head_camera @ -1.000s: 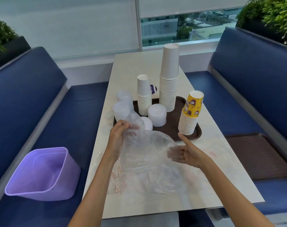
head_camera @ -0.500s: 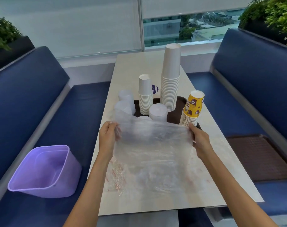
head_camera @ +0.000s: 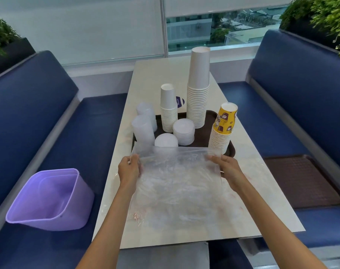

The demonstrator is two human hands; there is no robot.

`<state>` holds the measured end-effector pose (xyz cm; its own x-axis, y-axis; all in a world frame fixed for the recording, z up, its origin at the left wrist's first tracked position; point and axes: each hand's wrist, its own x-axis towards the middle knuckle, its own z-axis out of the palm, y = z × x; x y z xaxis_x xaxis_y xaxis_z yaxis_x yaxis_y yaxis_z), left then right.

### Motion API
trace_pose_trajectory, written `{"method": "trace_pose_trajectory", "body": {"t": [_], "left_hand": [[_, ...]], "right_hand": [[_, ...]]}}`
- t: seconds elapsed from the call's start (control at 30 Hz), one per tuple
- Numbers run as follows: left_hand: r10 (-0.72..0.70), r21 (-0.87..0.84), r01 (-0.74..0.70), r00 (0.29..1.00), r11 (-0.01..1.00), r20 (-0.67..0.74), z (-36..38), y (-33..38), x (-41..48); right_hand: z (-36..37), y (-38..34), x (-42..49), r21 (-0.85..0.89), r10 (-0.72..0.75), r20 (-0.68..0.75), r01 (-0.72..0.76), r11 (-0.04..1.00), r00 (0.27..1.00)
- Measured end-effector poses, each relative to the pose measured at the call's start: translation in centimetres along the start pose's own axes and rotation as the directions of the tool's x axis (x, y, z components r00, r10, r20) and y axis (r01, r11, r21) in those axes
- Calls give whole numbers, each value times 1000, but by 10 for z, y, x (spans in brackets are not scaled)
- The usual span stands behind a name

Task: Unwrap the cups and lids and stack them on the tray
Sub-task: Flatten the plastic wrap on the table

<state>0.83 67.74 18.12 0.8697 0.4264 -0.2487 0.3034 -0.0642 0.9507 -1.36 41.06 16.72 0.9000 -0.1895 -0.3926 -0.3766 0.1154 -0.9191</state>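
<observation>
A clear plastic wrapper (head_camera: 177, 183) is stretched flat above the table between my hands. My left hand (head_camera: 129, 168) pinches its upper left corner and my right hand (head_camera: 226, 166) pinches its upper right corner. Behind it the brown tray (head_camera: 201, 135) carries a tall stack of white cups (head_camera: 198, 88), a shorter white cup stack (head_camera: 168, 108), a yellow patterned cup stack (head_camera: 222, 127), two clear lid stacks (head_camera: 144, 131) on the left and white lid stacks (head_camera: 183, 131) in the middle. The wrapper hides the tray's front edge.
More crumpled clear wrap (head_camera: 138, 216) lies on the white table (head_camera: 157, 74) under the sheet. A purple bin (head_camera: 48, 199) lies tipped on the left blue bench. A second brown tray (head_camera: 301, 179) rests on the right bench.
My right hand went from a thumbs-up grip low on the wrapper to its upper right corner. Both hands spread the crumpled wrapper out flat and have lowered it slightly.
</observation>
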Motion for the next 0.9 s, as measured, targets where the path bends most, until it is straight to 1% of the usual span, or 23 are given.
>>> {"method": "trace_pose_trajectory", "body": {"t": [0.1,0.17,0.23,0.3,0.33,0.4,0.47,0.57,0.73,0.8,0.9], "left_hand": [[-98,76,95,995,992,34,-4,-22,-2],[-136,108,129,989,986,56,-4,-36,-5],[-130,146,123,990,982,45,-2,-50,-8],[-94,202,91,996,975,2,1,-63,-12],[-77,235,80,997,969,-24,2,-68,-12],[-50,276,66,997,959,-66,6,-76,-15],[-30,292,51,997,955,-77,9,-80,-16],[28,363,2,997,932,-76,11,-79,-17],[124,539,-65,990,840,-73,17,-84,-15],[121,559,-62,990,827,-69,22,-87,-15],[77,521,-23,994,853,-82,27,-89,-14]], "right_hand": [[-6,10,-4,-32,21,-26,-22,999,999],[-9,16,-5,-47,64,-47,-66,997,997],[-11,19,-5,-92,135,-23,-137,986,991],[-14,22,-7,-161,232,36,-223,961,972],[-15,24,-9,-199,251,64,-234,952,966],[-17,30,-14,-244,237,96,-208,947,967],[-20,37,-16,-260,200,100,-168,951,975],[-23,39,-15,-239,129,60,-111,965,990],[-26,29,-4,-151,80,-13,-81,985,997],[-24,29,0,-143,98,-63,-106,984,993],[-23,40,-2,-220,94,-109,-116,969,990]]}}
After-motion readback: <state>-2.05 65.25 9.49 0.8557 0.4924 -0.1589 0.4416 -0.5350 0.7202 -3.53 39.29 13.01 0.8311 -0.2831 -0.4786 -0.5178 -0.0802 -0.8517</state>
